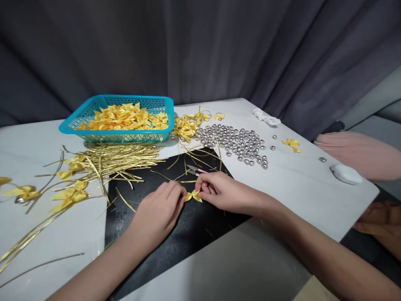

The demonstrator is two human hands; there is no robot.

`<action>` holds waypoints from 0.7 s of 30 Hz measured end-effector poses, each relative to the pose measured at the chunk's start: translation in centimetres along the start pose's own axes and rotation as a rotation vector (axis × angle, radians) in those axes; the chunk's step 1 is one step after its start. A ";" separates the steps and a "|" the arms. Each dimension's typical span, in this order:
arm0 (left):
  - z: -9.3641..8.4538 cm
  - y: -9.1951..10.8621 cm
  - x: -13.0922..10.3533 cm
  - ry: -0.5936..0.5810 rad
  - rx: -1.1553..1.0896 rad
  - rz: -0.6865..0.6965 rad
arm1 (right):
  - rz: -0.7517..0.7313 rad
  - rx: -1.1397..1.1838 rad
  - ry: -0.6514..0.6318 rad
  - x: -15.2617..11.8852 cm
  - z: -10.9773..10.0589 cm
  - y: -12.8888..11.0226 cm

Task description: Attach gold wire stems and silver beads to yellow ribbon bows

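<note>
Over the black mat (188, 234), a small yellow ribbon bow (196, 195) is pinched between my two hands. My left hand (161, 207) is closed on the bow's left end, its fingertips partly hidden behind the knuckles. On the other end, my right hand (216, 190) grips with thumb and forefinger. Just beyond my fingers lie small scissors (193, 169) with their blades pointing left, the handles mostly covered by my right hand. Thin gold cords (203, 159) are scattered around the scissors on the mat.
A blue basket (171, 121) full of yellow bows stands at the back left. Before it lies a heap of gold cords (125, 159). Silver heart-shaped beads (241, 142) spread to the right, near a white computer mouse (346, 174). Finished-looking bows (70, 196) lie at the left.
</note>
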State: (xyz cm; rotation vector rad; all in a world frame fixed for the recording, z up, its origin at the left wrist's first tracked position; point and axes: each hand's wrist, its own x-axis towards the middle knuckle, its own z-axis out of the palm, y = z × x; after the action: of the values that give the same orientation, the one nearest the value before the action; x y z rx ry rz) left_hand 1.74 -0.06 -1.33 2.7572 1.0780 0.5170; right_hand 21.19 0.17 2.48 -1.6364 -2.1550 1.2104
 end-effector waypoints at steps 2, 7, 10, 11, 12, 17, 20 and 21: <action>0.1 0.0 0.0 0.004 0.007 0.002 | 0.002 0.046 -0.016 0.0 0.1 0.2; 0.1 0.1 -0.1 0.044 0.035 0.033 | 0.102 0.196 -0.052 -0.2 -0.1 -0.3; 0.1 0.2 -0.1 0.087 0.057 0.059 | 0.237 0.283 -0.087 -0.5 -0.2 -1.0; 0.1 0.2 -0.1 0.097 0.063 0.065 | 0.258 0.278 -0.080 -0.6 -0.2 -1.2; 0.1 0.2 -0.1 0.102 0.070 0.069 | 0.259 0.255 -0.070 -0.7 -0.2 -1.3; 0.2 0.1 -0.2 0.100 0.074 0.085 | 0.144 0.050 -0.044 -0.9 0.0 -1.2; 0.2 0.0 -0.2 0.104 0.079 0.077 | 0.104 0.016 -0.044 -0.8 0.1 -1.1; 0.1 0.0 -0.2 0.106 0.084 0.073 | 0.098 0.021 -0.047 -0.7 0.2 -1.0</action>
State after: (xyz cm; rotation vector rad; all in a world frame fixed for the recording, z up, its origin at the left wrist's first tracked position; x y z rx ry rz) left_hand 1.69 -0.21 -1.50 2.8810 1.0466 0.6482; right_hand 20.63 -0.60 3.27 -1.7410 -2.1036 1.3063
